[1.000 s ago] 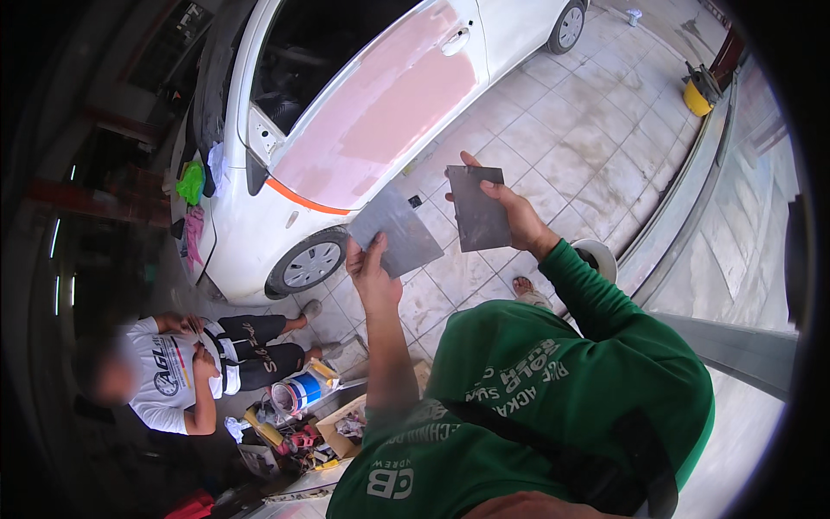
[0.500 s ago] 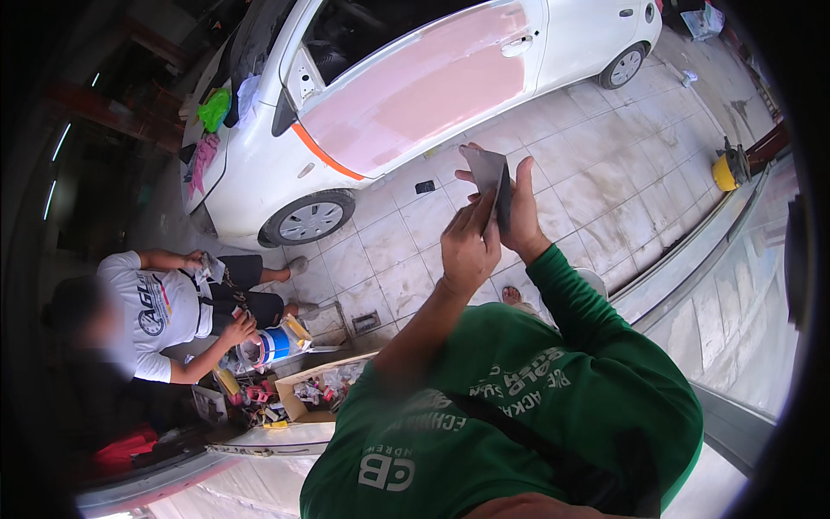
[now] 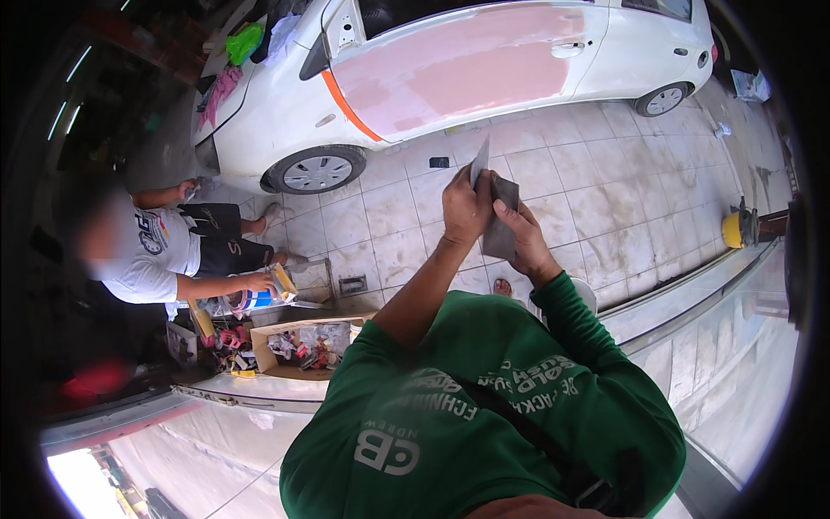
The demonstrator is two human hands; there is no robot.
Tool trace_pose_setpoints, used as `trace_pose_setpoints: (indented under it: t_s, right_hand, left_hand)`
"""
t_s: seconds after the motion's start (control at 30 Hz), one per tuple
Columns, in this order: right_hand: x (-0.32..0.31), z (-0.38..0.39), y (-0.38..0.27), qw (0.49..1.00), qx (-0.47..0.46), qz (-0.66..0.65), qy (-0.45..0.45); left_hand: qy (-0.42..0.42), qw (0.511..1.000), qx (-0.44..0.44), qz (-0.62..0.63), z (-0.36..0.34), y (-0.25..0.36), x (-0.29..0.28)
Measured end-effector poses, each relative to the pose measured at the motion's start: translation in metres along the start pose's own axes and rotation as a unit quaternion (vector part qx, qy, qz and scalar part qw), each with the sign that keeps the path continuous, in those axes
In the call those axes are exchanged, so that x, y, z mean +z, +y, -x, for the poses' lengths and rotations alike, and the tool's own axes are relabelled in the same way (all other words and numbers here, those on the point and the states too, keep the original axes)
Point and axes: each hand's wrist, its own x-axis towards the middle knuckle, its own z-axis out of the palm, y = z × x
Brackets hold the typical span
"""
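1. Left hand [image 3: 465,210]: fingers grasping thin grey sheet [image 3: 481,161], seen nearly edge-on.
2. Right hand [image 3: 529,245]: fingers grasping dark grey plate [image 3: 501,232], tilted, just beside sheet; contact between the two, can't tell.
3. Both held above tiled floor [image 3: 406,233], near white car [image 3: 251,130].

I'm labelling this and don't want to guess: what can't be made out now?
All in the head view:
- Light plate: lower part hidden by the left hand.
- Right hand: some fingers hidden behind the dark plate.
- White car: roof cut off by the top edge.
- Black object on the floor: too small to identify.
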Motion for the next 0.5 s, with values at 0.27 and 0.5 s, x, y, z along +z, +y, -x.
trace_pose_setpoints:
  t_s: [0.27, 0.5]
  right_hand:
    - [-0.064, -0.023, 0.021, 0.979, -0.047, 0.065, 0.188]
    - [-0.119, -0.018, 0.019, 0.989, 0.110, 0.014, 0.097]
  left_hand:
    - [-0.019, 0.995, 0.071, 0.071, 0.028, 0.012, 0.008]
    - [-0.118, 0.991, -0.011, 0.056, 0.043, -0.044, 0.022]
